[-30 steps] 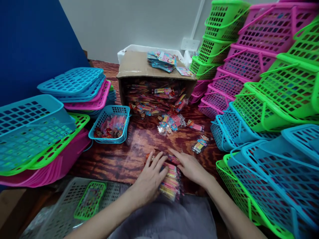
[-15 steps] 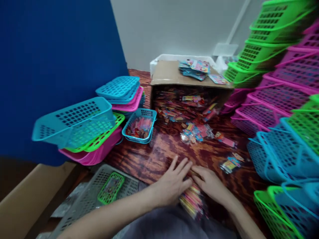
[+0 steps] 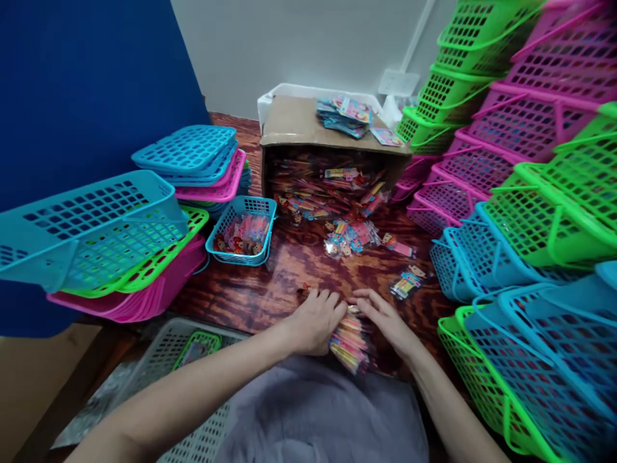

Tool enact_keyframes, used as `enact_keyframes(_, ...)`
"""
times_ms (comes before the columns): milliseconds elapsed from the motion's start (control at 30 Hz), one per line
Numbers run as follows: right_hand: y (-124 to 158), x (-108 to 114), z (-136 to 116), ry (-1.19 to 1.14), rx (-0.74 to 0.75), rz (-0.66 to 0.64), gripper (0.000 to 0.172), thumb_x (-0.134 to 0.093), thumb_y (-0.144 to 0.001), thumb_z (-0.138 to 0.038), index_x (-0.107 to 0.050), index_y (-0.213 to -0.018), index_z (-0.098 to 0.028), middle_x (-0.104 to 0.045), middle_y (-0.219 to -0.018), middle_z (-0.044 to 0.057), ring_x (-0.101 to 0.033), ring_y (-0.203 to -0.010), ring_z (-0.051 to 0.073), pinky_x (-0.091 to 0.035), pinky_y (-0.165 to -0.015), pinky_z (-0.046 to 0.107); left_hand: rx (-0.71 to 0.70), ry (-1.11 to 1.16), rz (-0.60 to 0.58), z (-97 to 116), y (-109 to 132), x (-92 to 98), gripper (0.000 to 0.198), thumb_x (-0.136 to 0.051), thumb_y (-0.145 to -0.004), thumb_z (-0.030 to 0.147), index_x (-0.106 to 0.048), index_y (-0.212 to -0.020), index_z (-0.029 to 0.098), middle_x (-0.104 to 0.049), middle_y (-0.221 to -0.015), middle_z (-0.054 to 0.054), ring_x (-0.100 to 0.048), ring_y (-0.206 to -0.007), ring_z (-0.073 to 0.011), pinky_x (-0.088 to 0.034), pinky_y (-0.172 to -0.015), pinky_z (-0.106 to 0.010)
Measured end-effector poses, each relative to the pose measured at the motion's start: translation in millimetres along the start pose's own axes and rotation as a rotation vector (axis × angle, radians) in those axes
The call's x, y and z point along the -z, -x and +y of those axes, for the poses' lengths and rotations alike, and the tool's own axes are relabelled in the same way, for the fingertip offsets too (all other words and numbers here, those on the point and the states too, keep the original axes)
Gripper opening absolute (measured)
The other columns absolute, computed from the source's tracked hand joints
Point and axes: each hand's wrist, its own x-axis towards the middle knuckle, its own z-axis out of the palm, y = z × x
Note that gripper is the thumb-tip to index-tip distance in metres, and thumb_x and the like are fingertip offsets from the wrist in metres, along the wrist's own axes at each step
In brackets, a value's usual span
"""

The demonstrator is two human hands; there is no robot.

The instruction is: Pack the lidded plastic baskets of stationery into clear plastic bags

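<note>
Yellow, orange and pink under clear, shiny wrap: a bundle of slim packets [image 3: 349, 347] at the near edge of the dark wooden desk [image 3: 289, 263], just beyond a grey-clothed lap [image 3: 328, 411]; near ends loosely fanned, far ends partly hidden under fingers. Around the left side of the bundle, a closed left hand [image 3: 317, 321]. At its far right corner, a right hand [image 3: 385, 318] with fingers bent inward; pinching or merely resting, cannot tell. Low at left, a grey crate [image 3: 164, 341] with a green basket [image 3: 200, 344] inside. Farther up the desk, two loose packets [image 3: 409, 281] and a small heap [image 3: 354, 238]; well to their left, a blue basket [image 3: 236, 259] partly filled. Crowding both sides, a left stack [image 3: 96, 225] and a right stack [image 3: 525, 122] of coloured baskets. At the back, an open-fronted box [image 3: 294, 122] full of packets, with cards [image 3: 344, 116] on top; behind, a pale wall [image 3: 299, 45].
</note>
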Motion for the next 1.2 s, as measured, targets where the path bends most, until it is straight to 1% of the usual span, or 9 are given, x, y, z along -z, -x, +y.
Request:
enact_keyframes(233,-10.4,8.5,1.8,-0.092,-0.036,-0.040,0.055,-0.065,-0.077,-0.066,-0.065,-0.107,-0.020,-0.072,-0.104,0.009,-0.063,-0.105,0.027,-0.045,-0.094,0.039,-0.026,-0.005,0.045,0.1,3.4,-4.7,0.064,-0.063,-0.076,0.052,-0.048,-0.121,0.009,-0.060,-0.104,-0.014,-0.056,-0.092,-0.0290,-0.045,-0.085,-0.041)
enact_keyframes(400,-31.8,0.0,-18.2,-0.097,0.023,-0.121,0.056,-0.062,-0.080,-0.066,-0.066,-0.113,-0.020,-0.072,-0.112,0.011,-0.064,-0.108,0.026,-0.046,-0.098,0.040,0.101,0.086,0.148,-3.8,18.2,-10.1,0.058,-0.057,-0.082,0.054,-0.047,-0.121,0.012,-0.059,-0.110,-0.013,-0.057,-0.096,-0.0268,-0.047,-0.086,-0.037)
enact_keyframes(567,-31.4,-24.8,-40.4,0.212,0.098,-0.303,0.064,-0.059,-0.082,-0.066,-0.062,-0.128,-0.021,-0.061,-0.135,0.009,-0.052,-0.129,0.028,-0.032,-0.114,0.043,0.179,0.065,0.112,-9.8,27.1,-8.2,0.054,-0.060,-0.079,0.037,-0.047,-0.125,0.010,-0.058,-0.116,-0.016,-0.056,-0.103,-0.0301,-0.047,-0.090,-0.041)
enact_keyframes(733,-3.3,-27.1,-34.4,0.654,0.156,-0.338,0.100,-0.071,-0.072,-0.058,-0.028,-0.154,-0.019,-0.029,-0.159,0.014,-0.024,-0.147,0.028,-0.019,-0.120,0.045,0.209,0.060,0.018,-8.4,20.4,-4.0,0.067,-0.063,-0.075,0.031,-0.043,-0.134,0.006,-0.056,-0.123,-0.021,-0.054,-0.109,-0.0341,-0.047,-0.091,-0.047)
enact_keyframes(833,15.0,-36.0,-21.4,0.951,0.236,-0.265,0.129,-0.085,-0.055,-0.048,-0.012,-0.157,-0.015,-0.026,-0.158,0.019,-0.021,-0.147,0.033,-0.019,-0.119,0.050,0.223,0.065,-0.017,-3.4,16.7,-6.3,0.075,-0.066,-0.075,0.034,-0.040,-0.138,0.004,-0.053,-0.130,-0.025,-0.051,-0.118,-0.0382,-0.041,-0.099,-0.054)
enact_keyframes(900,21.3,-46.0,-13.6,1.101,0.350,-0.141,0.122,-0.081,-0.059,-0.034,-0.009,-0.157,-0.018,-0.037,-0.152,0.019,-0.033,-0.140,0.034,-0.023,-0.116,0.054,0.217,0.105,-0.015,-1.5,15.9,-7.5,0.080,-0.069,-0.073,0.035,-0.037,-0.140,0.004,-0.050,-0.136,-0.026,-0.046,-0.127,-0.0390,-0.033,-0.108,-0.056)
enact_keyframes(1000,20.8,-57.4,-9.0,1.248,0.486,0.006,0.098,-0.063,-0.068,-0.015,-0.018,-0.154,-0.016,-0.055,-0.130,0.016,-0.051,-0.120,0.032,-0.029,-0.112,0.055,0.187,0.205,-0.003,-4.5,22.0,-1.8,0.091,-0.075,-0.069,0.037,-0.033,-0.142,0.002,-0.040,-0.147,-0.028,-0.033,-0.140,-0.0391,-0.024,-0.115,-0.053)
enact_keyframes(1100,14.1,-58.3,-13.4,1.320,0.511,-0.002,0.086,-0.059,-0.063,-0.012,-0.035,-0.146,-0.006,-0.056,-0.121,0.019,-0.051,-0.116,0.034,-0.034,-0.110,0.052,0.163,0.347,0.136,-20.3,44.7,15.7,0.080,-0.074,-0.073,0.036,-0.040,-0.140,0.009,-0.048,-0.144,-0.021,-0.042,-0.137,-0.0325,-0.031,-0.114,-0.048)
enact_keyframes(1200,7.6,-53.5,-19.8,1.319,0.464,-0.103,0.078,-0.057,-0.062,-0.010,-0.043,-0.139,-0.007,-0.054,-0.125,0.019,-0.054,-0.113,0.031,-0.046,-0.100,0.042,0.324,0.323,0.494,-53.3,81.5,35.6,0.040,-0.057,-0.088,0.025,-0.055,-0.127,0.021,-0.060,-0.132,-0.010,-0.054,-0.125,-0.0236,-0.041,-0.108,-0.041)
